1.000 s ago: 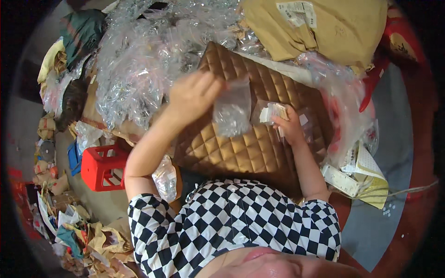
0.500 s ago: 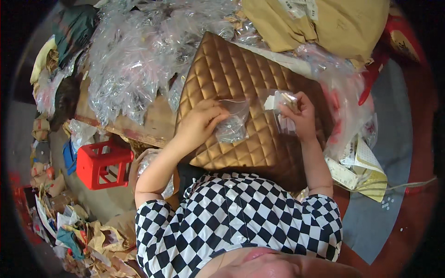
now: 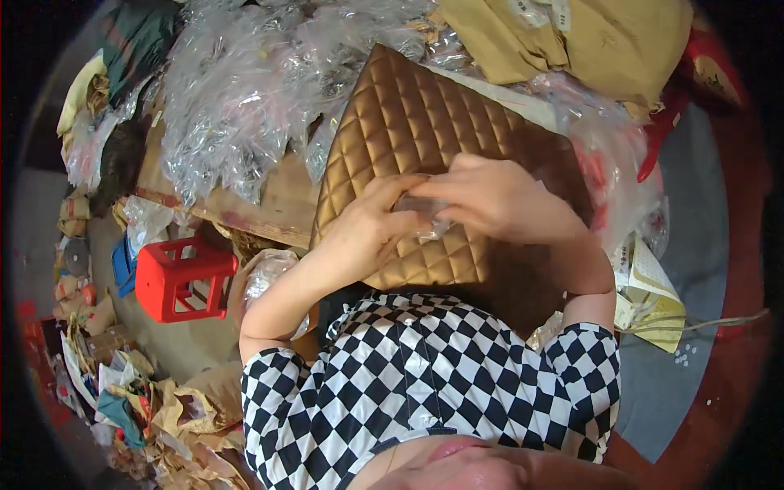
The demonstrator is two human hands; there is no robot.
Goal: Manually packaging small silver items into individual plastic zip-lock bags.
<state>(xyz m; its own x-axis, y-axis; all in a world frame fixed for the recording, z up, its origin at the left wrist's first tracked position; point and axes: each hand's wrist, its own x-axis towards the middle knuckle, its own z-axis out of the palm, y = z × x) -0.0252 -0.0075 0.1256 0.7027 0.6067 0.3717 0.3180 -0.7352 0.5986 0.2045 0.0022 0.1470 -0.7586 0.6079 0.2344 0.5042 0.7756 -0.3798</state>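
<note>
Both my hands meet over a golden-brown quilted cushion [image 3: 408,131] that lies in front of me. My left hand [image 3: 367,229] and my right hand [image 3: 498,200] are closed together on a small clear plastic bag [image 3: 420,214], which is mostly hidden between the fingers. Only a crumpled bit of the bag shows between the two hands. What the bag holds cannot be made out.
A big heap of clear plastic bags [image 3: 245,90] lies on a wooden board [image 3: 269,204] at the left. Brown paper packages [image 3: 604,41] lie at the top right. A red plastic stool [image 3: 184,278] stands on the floor at the left, with paper scraps [image 3: 163,416] below it.
My hands have come closer to my body and together. The clear bag, held apart and spread earlier, is now bunched between both hands.
</note>
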